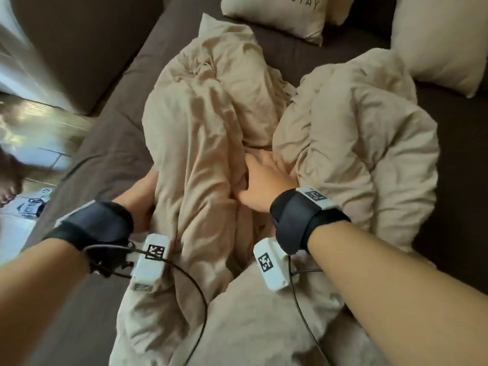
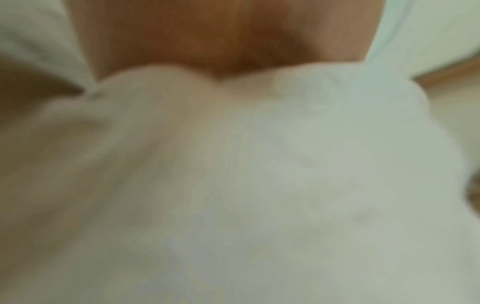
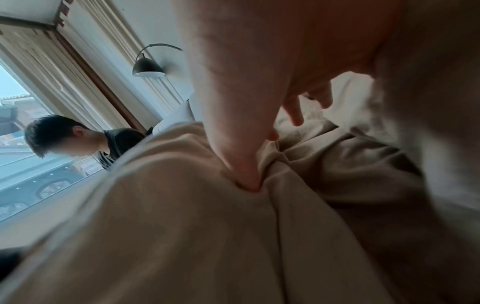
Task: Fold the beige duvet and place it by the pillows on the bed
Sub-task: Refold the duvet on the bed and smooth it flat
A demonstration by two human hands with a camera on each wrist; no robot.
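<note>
The beige duvet point(image 1: 211, 122) lies crumpled in a long heap down the middle of the brown bed point(image 1: 343, 46). A second bulky lobe of it sits on the right. My left hand point(image 1: 141, 199) is at the heap's left edge, fingers hidden under the cloth. The blurred left wrist view shows the duvet point(image 2: 259, 164) bunched against my palm point(image 2: 221, 41). My right hand point(image 1: 261, 180) is sunk between the two lobes. Its thumb point(image 3: 241, 144) digs into a fold of the duvet point(image 3: 182, 226), with a fingertip just behind it. The other fingers point(image 3: 296, 115) hang bent above the cloth.
Two beige pillows lie at the head of the bed, a lettered pillow point(image 1: 277, 17) and a plain pillow point(image 1: 443, 40). A brown padded side panel point(image 1: 79, 48) and wooden floor point(image 1: 39, 133) are at the left. Another person point(image 3: 78, 142) stands by the window, under a wall lamp point(image 3: 148, 67).
</note>
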